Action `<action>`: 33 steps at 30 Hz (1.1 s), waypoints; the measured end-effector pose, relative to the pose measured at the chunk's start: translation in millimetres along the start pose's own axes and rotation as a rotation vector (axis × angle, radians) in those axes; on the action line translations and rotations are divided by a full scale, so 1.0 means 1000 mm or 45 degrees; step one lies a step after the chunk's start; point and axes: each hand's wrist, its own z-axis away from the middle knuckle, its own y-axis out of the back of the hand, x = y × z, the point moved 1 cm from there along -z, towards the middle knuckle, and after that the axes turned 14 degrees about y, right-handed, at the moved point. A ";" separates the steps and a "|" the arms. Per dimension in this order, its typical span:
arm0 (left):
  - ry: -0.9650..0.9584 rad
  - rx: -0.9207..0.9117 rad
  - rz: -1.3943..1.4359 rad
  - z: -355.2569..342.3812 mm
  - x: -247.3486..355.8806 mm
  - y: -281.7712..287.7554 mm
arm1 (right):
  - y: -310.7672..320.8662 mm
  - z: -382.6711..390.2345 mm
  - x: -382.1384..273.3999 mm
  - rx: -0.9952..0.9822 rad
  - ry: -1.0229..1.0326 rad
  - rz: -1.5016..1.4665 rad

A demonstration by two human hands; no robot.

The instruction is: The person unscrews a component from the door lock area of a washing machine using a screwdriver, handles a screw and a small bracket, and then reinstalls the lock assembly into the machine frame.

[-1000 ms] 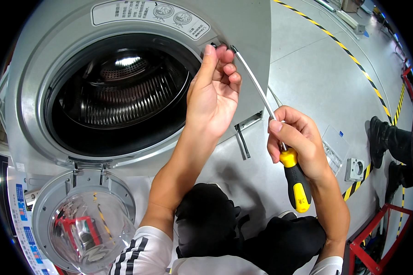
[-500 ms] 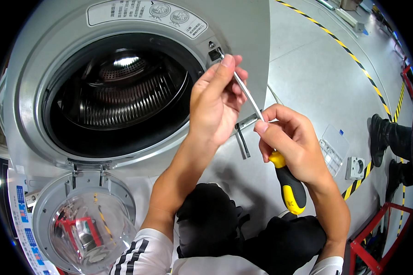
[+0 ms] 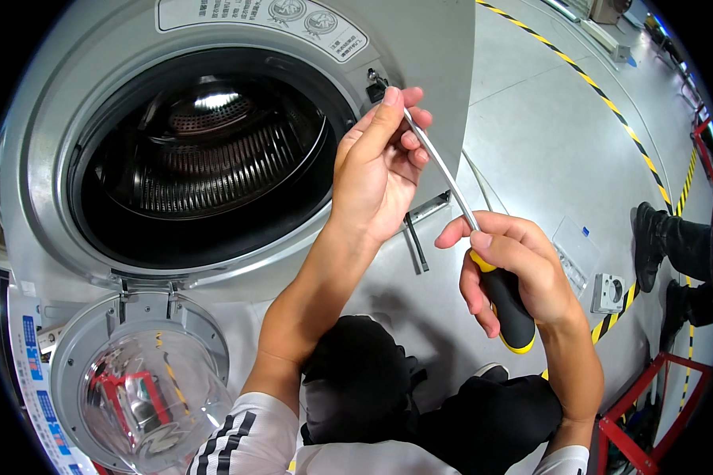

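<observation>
My left hand (image 3: 380,166) is closed loosely around the upper shaft of a yellow-and-black screwdriver (image 3: 444,168), whose tip end is at a dark latch fitting (image 3: 375,90) on the front of a silver washing machine (image 3: 432,79), right of the drum opening. The very tip is hard to make out. My right hand (image 3: 527,273) grips the screwdriver around the top of its handle, with some fingers loosely curled. The open drum (image 3: 206,174) lies left of my hands; the round glass door (image 3: 146,388) hangs open at lower left.
A black strip (image 3: 417,245) hangs below the machine's edge. On the grey floor are striped tape (image 3: 602,91), a clear parts box (image 3: 570,245) and a square grey block (image 3: 608,293). Another person's dark shoe (image 3: 646,237) is at the right, near a red metal frame (image 3: 642,404).
My left hand has moved from beside the screwdriver onto its shaft, and the tip end has shifted left to the latch. My right hand now sits lower over the handle, fingers loosened.
</observation>
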 end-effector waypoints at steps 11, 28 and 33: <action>0.039 -0.086 0.139 0.000 0.002 -0.005 | 0.004 0.008 -0.005 -0.130 0.139 -0.451; 0.119 -0.226 0.006 0.009 -0.003 -0.008 | 0.013 0.052 -0.018 -0.154 0.021 -0.558; 0.114 -0.304 0.096 0.006 -0.006 -0.010 | 0.010 0.080 -0.024 -0.105 -0.158 -0.422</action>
